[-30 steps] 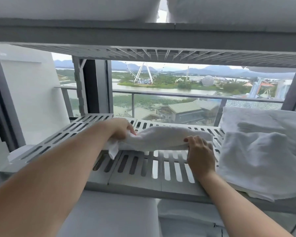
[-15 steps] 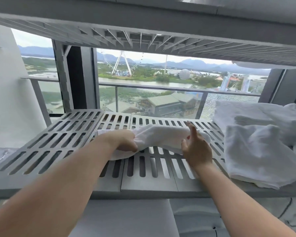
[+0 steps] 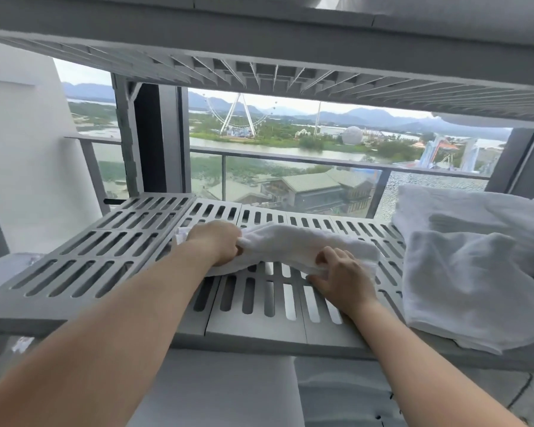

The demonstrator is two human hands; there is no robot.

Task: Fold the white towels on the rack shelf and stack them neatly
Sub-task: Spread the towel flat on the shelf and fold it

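Our left hand (image 3: 218,243) and right hand (image 3: 341,271) each grip an end of the white towel (image 3: 302,241) bunched on the slatted rack shelf (image 3: 105,251); uneven pulling could skew the fold or snag the cloth.

2 bare forearms, bare left hand (image 3: 218,241), bare right hand (image 3: 341,274)

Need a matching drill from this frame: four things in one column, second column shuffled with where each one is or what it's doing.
1. left hand
2. right hand
3. towel pile
4. Ferris wheel

A. outside, beyond the balcony railing
B. holds the left end of the long towel
C. right side of the rack shelf
D. pinches the long towel at its near edge

Pairs: 1-B, 2-D, 3-C, 4-A
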